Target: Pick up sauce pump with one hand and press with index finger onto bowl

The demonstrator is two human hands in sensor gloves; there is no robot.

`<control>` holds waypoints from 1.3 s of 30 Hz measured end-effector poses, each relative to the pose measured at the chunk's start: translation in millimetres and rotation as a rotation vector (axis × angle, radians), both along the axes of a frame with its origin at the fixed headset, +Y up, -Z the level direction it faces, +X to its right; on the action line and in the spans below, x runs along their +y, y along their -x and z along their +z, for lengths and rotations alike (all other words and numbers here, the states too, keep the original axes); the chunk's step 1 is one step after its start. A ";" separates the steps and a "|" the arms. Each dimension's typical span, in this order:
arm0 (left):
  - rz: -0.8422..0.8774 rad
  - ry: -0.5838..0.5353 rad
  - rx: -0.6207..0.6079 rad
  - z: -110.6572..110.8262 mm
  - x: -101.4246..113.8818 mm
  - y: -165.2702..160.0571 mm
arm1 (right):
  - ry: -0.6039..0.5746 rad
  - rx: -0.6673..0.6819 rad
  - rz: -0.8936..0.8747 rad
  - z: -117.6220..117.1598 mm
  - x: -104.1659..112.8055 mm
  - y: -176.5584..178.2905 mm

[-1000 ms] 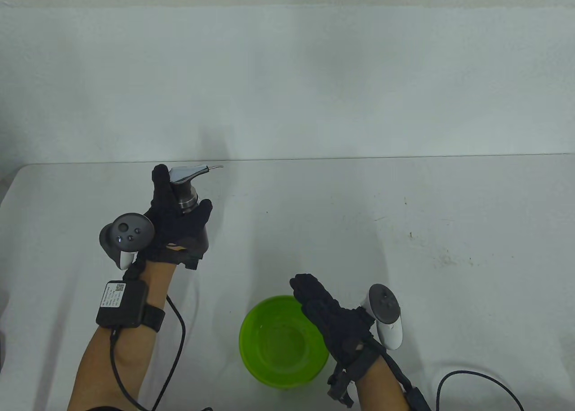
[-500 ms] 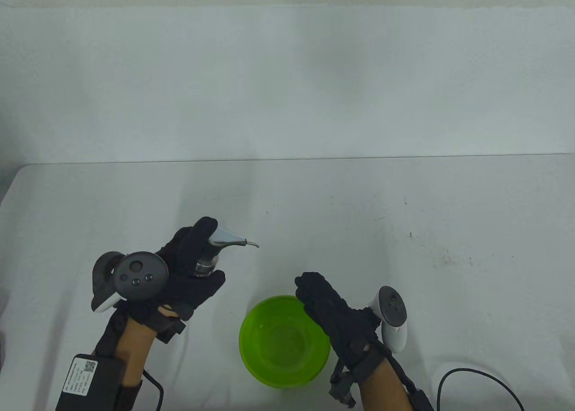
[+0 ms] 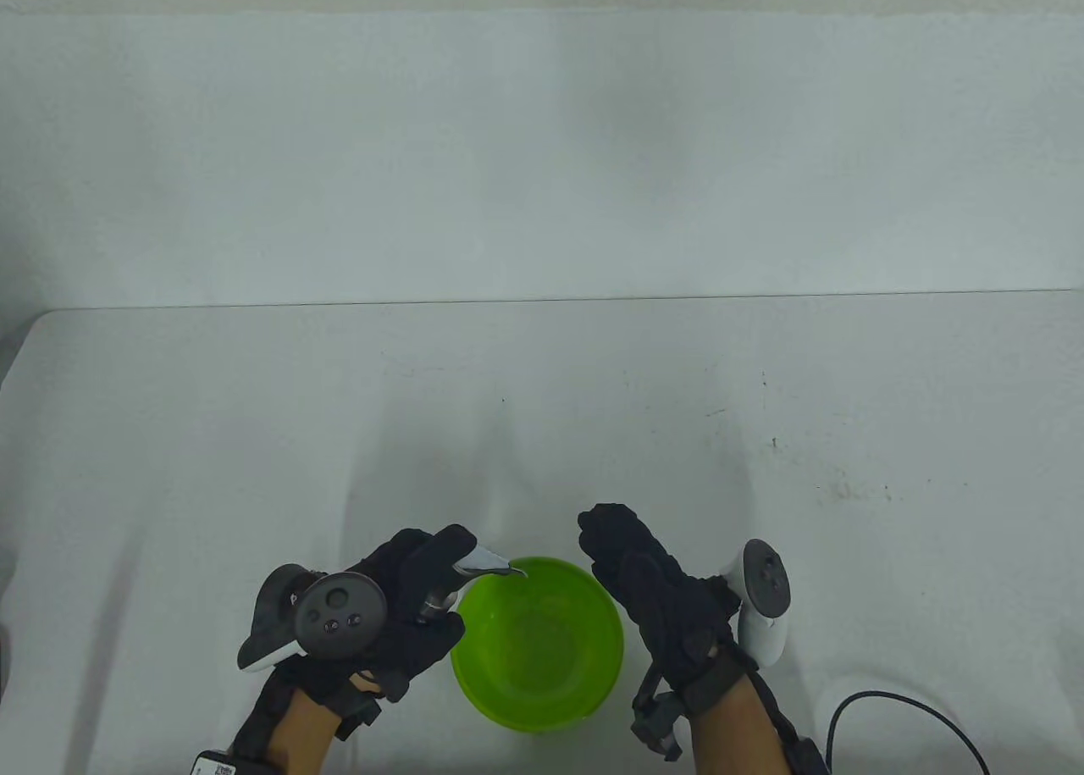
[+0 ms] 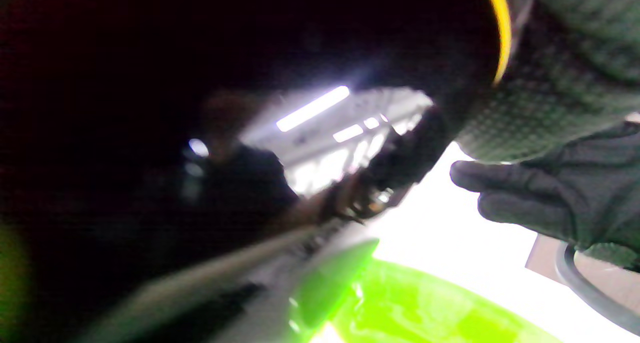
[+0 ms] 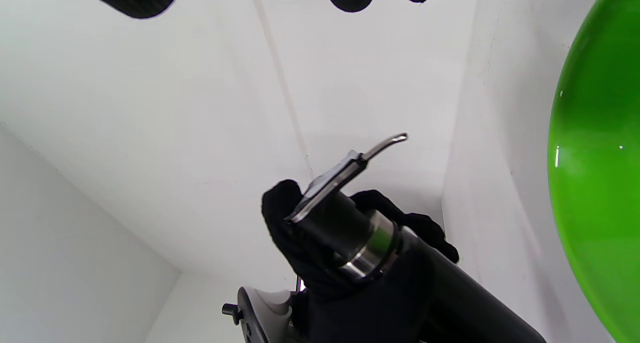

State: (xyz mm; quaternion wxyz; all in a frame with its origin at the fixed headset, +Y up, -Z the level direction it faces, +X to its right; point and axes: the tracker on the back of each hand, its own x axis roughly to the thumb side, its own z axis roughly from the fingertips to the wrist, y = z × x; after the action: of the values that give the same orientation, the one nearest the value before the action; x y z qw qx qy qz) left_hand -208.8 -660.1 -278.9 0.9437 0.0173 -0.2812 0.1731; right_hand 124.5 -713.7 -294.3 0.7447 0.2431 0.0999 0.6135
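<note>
My left hand [image 3: 415, 606] grips a black sauce pump bottle [image 5: 440, 293] with a silver pump head [image 3: 484, 561]. A finger lies on top of the head. The thin spout tip [image 3: 518, 570] reaches over the left rim of the green bowl [image 3: 542, 648] near the table's front edge. The bottle is tilted toward the bowl. My right hand [image 3: 644, 580] rests at the bowl's right rim with fingers extended and holds nothing. In the right wrist view the pump head [image 5: 330, 180] and spout [image 5: 387, 143] show clearly, with the bowl [image 5: 600, 183] at the right. The left wrist view is dark and blurred.
A white table [image 3: 762, 436] stretches behind the bowl to a white wall. A black cable [image 3: 915, 716] loops at the front right. The bowl [image 4: 425, 308] shows green at the bottom of the left wrist view.
My left hand has carried the pump bottle from the far left down and right to the bowl's left rim. My right hand has shifted slightly right and forward.
</note>
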 end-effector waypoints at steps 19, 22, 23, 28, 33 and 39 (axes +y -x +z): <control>0.011 0.050 -0.009 -8.1 -16.4 5.8 | 0.013 0.004 0.013 -0.8 -1.6 2.7; 0.010 0.051 -0.012 -7.6 -17.1 5.7 | 0.013 0.003 0.014 -0.7 -1.4 2.8; -0.004 0.068 -0.014 -8.3 -17.4 5.1 | 0.013 0.004 0.014 -0.6 -1.4 2.8; 0.005 0.067 -0.027 -8.4 -18.7 4.0 | 0.013 0.001 0.015 -0.6 -1.4 2.4; 0.019 0.049 -0.034 -7.9 -18.6 4.0 | 0.016 0.004 0.019 -0.5 -1.2 2.9; 0.016 0.084 -0.033 -9.4 -18.9 4.7 | 0.015 0.005 0.018 -0.6 -1.2 2.8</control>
State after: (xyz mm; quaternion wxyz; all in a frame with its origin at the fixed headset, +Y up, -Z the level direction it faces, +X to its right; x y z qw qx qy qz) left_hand -213.4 -678.9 -288.3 0.9374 -0.0230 -0.2893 0.1928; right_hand 121.7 -714.9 -294.9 0.7407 0.2378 0.1086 0.6188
